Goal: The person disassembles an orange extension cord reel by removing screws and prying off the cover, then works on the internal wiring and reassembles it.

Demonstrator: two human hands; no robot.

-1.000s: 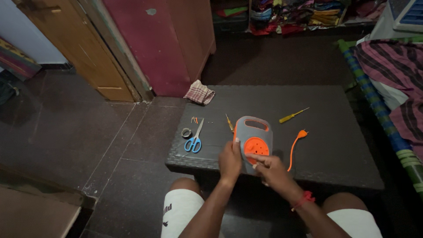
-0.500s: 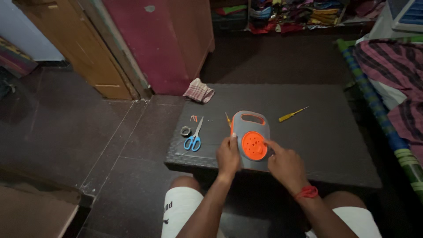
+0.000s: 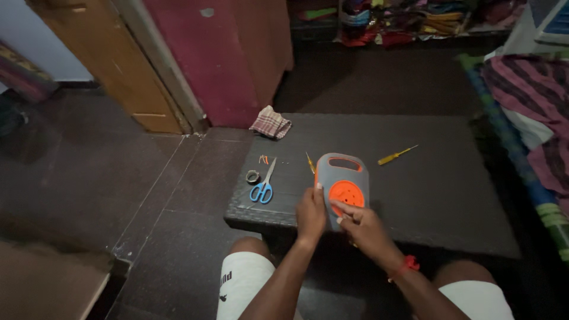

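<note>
Blue-handled scissors lie closed on the dark low table with a small roll of tape just beside their left edge and a few short orange wire bits near their tips. A yellow-handled screwdriver lies well apart toward the table's far right, and a folded checked cloth sits at the far left corner. Behind stand a brown wooden door and a maroon panel, while striped bedding fills the right edge.
</note>
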